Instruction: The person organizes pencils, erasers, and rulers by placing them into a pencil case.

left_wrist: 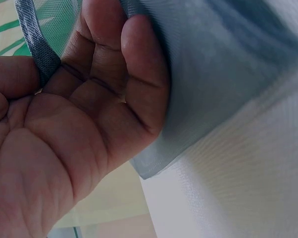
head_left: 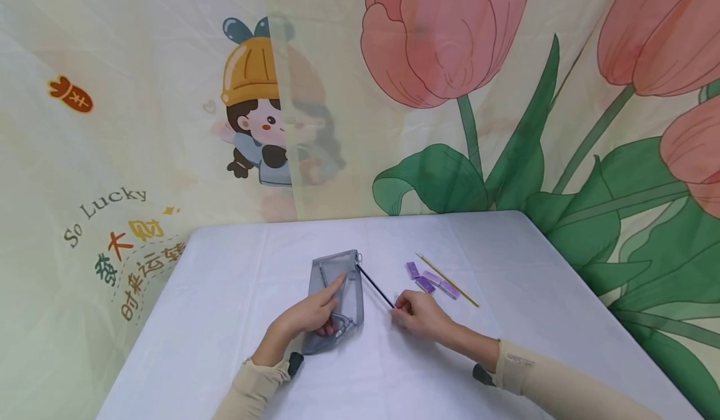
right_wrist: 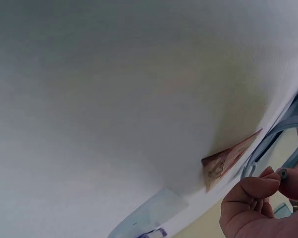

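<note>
A grey mesh zipper pouch (head_left: 351, 298) lies on the white table, its near end slightly bunched. My left hand (head_left: 310, 312) grips it by the left side, with one finger stretched across the mesh. In the left wrist view, the pouch's woven edging (left_wrist: 37, 34) passes between the thumb and curled fingers of my left hand (left_wrist: 84, 104). Between thumb and fingers, my right hand (head_left: 422, 315) pinches the near end of a dark pencil (head_left: 377, 287). Its far end meets the pouch's upper right edge, beside the zipper ring (head_left: 359, 257). The round pencil end (right_wrist: 282, 173) shows in the right wrist view.
Several small purple pieces (head_left: 425, 284) lie right of the pouch, beyond my right hand. A yellow pencil (head_left: 448, 280) rests diagonally beside them. A clear piece with purple print (right_wrist: 149, 215) appears in the right wrist view. Behind the table (head_left: 247, 264) hangs a printed curtain (head_left: 332, 95).
</note>
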Demonstrator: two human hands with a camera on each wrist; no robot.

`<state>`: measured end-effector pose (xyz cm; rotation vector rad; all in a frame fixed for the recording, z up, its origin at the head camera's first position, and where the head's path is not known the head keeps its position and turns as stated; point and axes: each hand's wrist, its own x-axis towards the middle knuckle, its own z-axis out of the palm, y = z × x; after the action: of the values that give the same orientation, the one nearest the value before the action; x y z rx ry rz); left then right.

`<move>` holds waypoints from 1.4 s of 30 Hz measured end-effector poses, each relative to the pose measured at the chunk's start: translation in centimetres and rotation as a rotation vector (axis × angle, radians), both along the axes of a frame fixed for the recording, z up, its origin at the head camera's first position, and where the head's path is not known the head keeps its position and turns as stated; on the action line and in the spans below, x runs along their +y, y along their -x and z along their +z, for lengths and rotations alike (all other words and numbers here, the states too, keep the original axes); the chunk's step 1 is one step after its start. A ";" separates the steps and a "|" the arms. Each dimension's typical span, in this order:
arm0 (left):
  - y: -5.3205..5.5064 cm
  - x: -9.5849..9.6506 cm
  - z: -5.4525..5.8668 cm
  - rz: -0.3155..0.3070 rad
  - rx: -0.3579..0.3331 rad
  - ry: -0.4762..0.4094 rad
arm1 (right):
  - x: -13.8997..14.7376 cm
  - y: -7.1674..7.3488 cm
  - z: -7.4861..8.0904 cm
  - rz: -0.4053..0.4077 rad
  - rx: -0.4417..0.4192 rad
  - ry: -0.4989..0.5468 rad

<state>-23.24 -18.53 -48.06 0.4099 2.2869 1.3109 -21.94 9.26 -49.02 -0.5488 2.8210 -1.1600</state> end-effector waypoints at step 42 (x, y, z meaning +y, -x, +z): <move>0.0 -0.1 0.0 -0.039 0.018 -0.023 | -8.4 0.8 0.2 -0.059 -0.289 0.270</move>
<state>-23.23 -18.67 -48.02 0.4732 2.2696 1.3203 -22.79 0.84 -48.80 -0.2808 2.4708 -1.5073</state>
